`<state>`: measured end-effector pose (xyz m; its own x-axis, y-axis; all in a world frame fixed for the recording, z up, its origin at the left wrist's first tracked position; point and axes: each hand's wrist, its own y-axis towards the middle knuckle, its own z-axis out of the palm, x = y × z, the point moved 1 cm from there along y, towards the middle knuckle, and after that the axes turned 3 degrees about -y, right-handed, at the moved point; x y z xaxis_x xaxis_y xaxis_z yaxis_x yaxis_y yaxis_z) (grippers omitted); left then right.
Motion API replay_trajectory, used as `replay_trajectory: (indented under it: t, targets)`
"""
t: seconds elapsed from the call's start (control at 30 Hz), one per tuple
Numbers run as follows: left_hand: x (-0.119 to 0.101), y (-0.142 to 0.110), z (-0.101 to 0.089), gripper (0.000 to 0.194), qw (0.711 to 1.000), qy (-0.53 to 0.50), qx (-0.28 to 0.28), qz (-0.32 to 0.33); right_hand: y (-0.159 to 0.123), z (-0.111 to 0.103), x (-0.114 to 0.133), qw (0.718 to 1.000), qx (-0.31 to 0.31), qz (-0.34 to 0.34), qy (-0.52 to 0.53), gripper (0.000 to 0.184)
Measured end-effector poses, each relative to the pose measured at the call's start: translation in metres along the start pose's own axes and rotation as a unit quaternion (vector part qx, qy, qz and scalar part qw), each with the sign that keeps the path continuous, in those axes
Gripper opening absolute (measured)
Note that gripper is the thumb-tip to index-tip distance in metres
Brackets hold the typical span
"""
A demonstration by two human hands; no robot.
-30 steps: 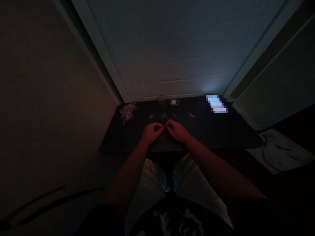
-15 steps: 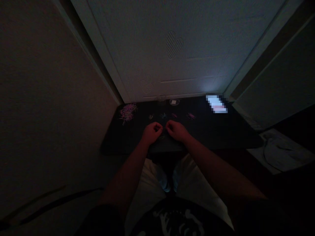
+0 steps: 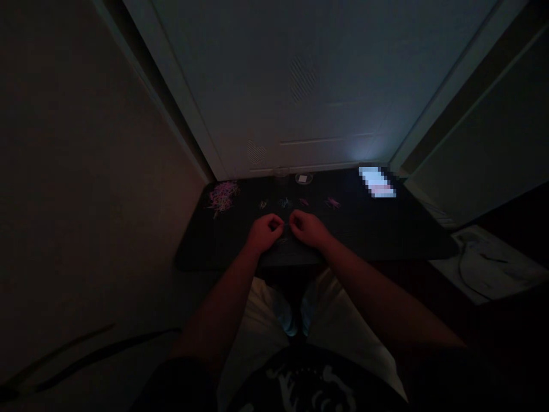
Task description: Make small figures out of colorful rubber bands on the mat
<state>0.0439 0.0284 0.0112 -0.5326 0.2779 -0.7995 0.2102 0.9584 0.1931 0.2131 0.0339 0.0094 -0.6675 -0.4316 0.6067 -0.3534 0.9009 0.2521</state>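
My left hand (image 3: 265, 233) and my right hand (image 3: 307, 229) face each other just above the dark table (image 3: 364, 234), both closed in a pinch. A short, thin strand (image 3: 287, 224) spans the small gap between their fingertips; its exact kind is too dim to make out. Just beyond the hands lie small bunches of similar thin pieces: a pale yellowish one (image 3: 263, 203), a bluish-green one (image 3: 284, 202), a pinkish-red one (image 3: 303, 202) and a pink-purple one (image 3: 333, 202). A few faint pieces (image 3: 282, 241) rest on the near side, between my wrists.
A larger heap of mixed coloured thin pieces (image 3: 223, 195) sits at the table's left end. Along the back stand a clear round container (image 3: 281, 173) and a small round dish (image 3: 304, 178) with a white square. A glowing, pixelated screen (image 3: 377, 182) lies at the back right.
My right hand has shifted very slightly, and the thin strand between the fingertips now shows more clearly. The bunches on the table have not moved.
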Motion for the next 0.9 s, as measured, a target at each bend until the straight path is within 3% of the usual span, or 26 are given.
replay_trajectory:
  t: [0.27,0.47,0.9]
  targets:
    - [-0.0005,0.0,0.0,0.013,1.0,-0.005,-0.003,0.001,-0.0014,-0.0035,0.0035,1.0,0.003,-0.007,0.003,0.007]
    - [-0.0003,-0.0004,0.0004,0.014,1.0,-0.003,-0.001,0.006,-0.0013,-0.0015,0.0017,1.0,0.018,-0.002,0.026,0.018]
    - [-0.0014,-0.0002,0.0003,0.014,1.0,0.007,-0.004,0.003,0.0006,0.0005,-0.0005,1.0,0.003,-0.017,0.02,0.009]
